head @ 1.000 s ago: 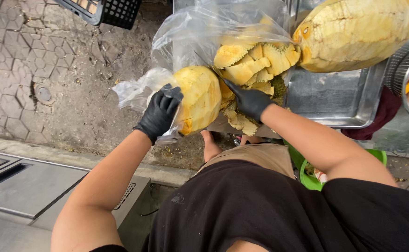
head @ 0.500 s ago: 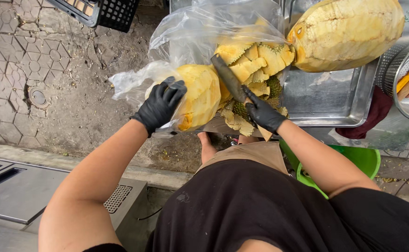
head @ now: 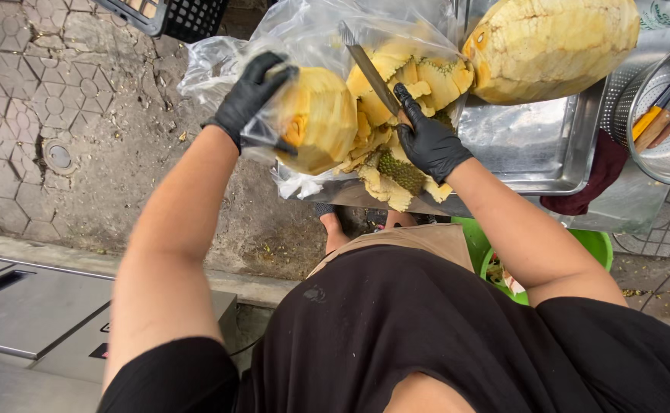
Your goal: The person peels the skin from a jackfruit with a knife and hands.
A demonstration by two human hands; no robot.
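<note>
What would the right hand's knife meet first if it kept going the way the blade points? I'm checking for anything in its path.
The knife in the right hand points up and left, into the clear plastic bag. The bag's film would probably come first, though depth is hard to judge.

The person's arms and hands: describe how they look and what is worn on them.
Both hands wear thin, snug black gloves, slightly glossy, ending at the wrist: the left hand and the right hand. The glove fingers are smooth, with no markings visible. Both forearms are bare, with no watch or bands showing. Short black sleeves of a black top cover the upper arms.
</note>
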